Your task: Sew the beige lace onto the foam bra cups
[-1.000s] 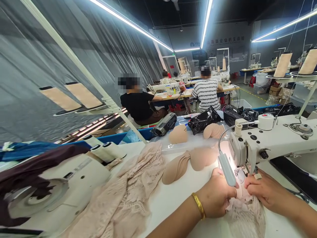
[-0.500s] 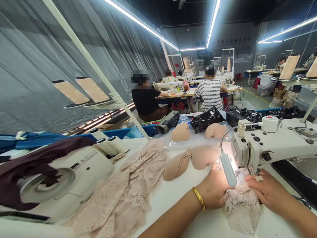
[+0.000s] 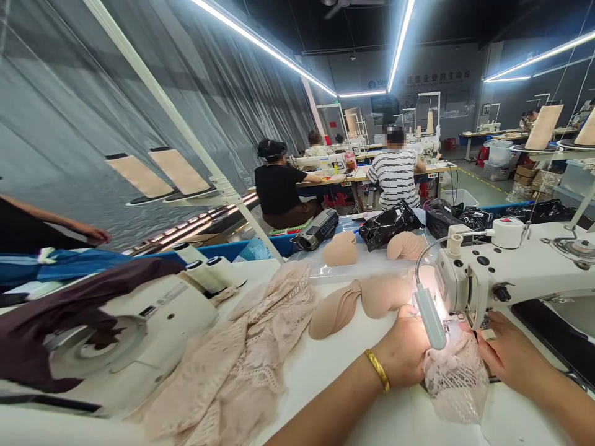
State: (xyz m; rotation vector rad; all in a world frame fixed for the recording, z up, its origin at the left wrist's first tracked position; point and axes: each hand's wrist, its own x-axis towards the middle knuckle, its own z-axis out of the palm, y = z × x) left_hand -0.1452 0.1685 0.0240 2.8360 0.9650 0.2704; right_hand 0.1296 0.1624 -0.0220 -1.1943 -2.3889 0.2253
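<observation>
Pale pink lace fabric (image 3: 455, 378) lies under the needle area of a white sewing machine (image 3: 525, 263). My left hand (image 3: 406, 350), below a gold bracelet's wrist, is closed on the lace's left edge, its fingertips partly behind the grey lamp (image 3: 431, 317). On the other side, my right hand (image 3: 509, 353) presses its bent fingers on the lace's right edge, close beside the presser foot; some fingertips are hidden by the machine. The lamp lights the cloth between both hands. Beige foam cups (image 3: 334, 310) lie left of my left hand.
A long lace piece (image 3: 251, 341) covers the table's left part. Behind it stand thread cones (image 3: 204, 272) and a second machine (image 3: 149, 328) with dark cloth. Black plastic bags (image 3: 390, 224) and a grey box (image 3: 318, 229) lie at the back. Two people (image 3: 281, 186) sit farther off.
My right hand has shifted slightly right and up beside the presser foot. The lace has moved a little under the needle area. A person's arm has appeared at the far left.
</observation>
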